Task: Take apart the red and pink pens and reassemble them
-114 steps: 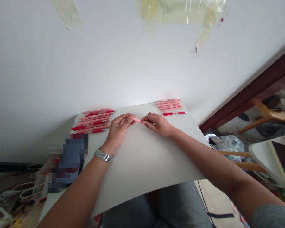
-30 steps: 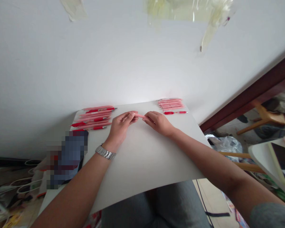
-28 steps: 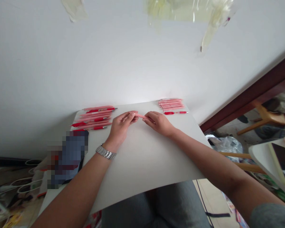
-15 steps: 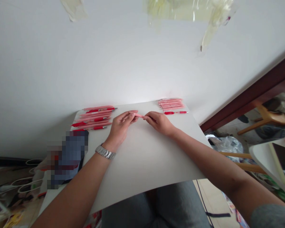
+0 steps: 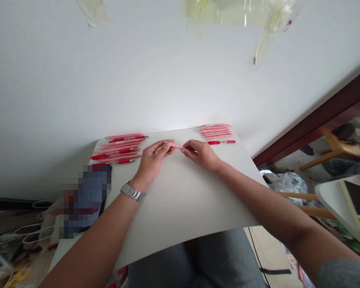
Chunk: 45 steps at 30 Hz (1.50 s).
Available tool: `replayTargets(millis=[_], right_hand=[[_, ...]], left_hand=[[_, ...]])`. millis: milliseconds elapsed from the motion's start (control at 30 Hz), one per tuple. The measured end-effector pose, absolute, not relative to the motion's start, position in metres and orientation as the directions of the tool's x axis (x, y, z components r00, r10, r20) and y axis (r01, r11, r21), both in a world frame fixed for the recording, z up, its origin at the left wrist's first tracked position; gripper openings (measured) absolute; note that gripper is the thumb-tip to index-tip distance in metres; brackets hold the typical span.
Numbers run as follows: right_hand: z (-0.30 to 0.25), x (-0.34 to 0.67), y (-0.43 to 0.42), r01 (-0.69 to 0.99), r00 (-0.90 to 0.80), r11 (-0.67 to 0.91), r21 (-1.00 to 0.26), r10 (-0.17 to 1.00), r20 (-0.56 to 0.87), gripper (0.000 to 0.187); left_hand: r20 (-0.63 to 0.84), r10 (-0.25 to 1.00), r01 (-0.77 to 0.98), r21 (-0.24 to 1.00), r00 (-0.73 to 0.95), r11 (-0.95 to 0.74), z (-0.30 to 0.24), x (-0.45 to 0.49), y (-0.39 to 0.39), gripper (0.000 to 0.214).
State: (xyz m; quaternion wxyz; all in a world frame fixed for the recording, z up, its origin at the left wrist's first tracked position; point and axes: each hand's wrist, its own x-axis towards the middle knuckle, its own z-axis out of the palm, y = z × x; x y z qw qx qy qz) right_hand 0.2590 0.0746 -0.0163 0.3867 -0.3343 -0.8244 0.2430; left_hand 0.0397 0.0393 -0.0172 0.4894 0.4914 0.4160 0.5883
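Between my hands, above the far half of the white table (image 5: 180,200), is a slim pink pen (image 5: 176,146). My left hand (image 5: 155,158), with a metal watch at the wrist, pinches its left part between thumb and fingers. At the pen's right end, my right hand (image 5: 201,154) is closed with thumb and forefinger on it; the very tip is hidden. Left of my hands lie several pink and red pens (image 5: 120,147) in a loose row. A bundle of pink pens (image 5: 216,131) sits at the far right, with a red pen (image 5: 222,142) in front of it.
A blurred-out dark blue item (image 5: 93,196) lies along the table's left edge. The white wall (image 5: 168,80) rises right behind the table. To the right are a wooden stool (image 5: 336,146), a plastic bag (image 5: 288,184) and a white chair (image 5: 330,192). Cables (image 5: 33,232) lie lower left.
My right fingers have shifted slightly on the pen's right end, and a little more of the pen shows between the hands. My left hand has stayed in place.
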Motion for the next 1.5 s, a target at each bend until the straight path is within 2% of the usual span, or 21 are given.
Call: replayTargets(millis=[533, 733, 1033, 1500], right_hand=[[-0.018, 0.26, 0.076, 0.38, -0.461, 0.656, -0.652, 0.745, 0.481, 0.016], [-0.013, 0.259, 0.071, 0.387, -0.455, 0.639, -0.665, 0.76, 0.465, 0.02], [-0.008, 0.26, 0.07, 0.38, -0.51, 0.631, -0.677, 0.753, 0.415, 0.04], [-0.013, 0.26, 0.074, 0.383, -0.465, 0.626, -0.679, 0.766, 0.444, 0.037]], left_hand=[[0.149, 0.987, -0.174, 0.972, -0.06, -0.157, -0.02, 0.038, 0.041, 0.039], [0.144, 0.988, -0.172, 0.973, -0.051, -0.151, -0.016, 0.039, 0.039, 0.041], [0.181, 0.983, -0.134, 0.975, 0.003, -0.179, -0.01, 0.041, 0.036, 0.035], [0.177, 0.984, -0.138, 0.976, 0.03, -0.171, -0.012, 0.041, 0.036, 0.035]])
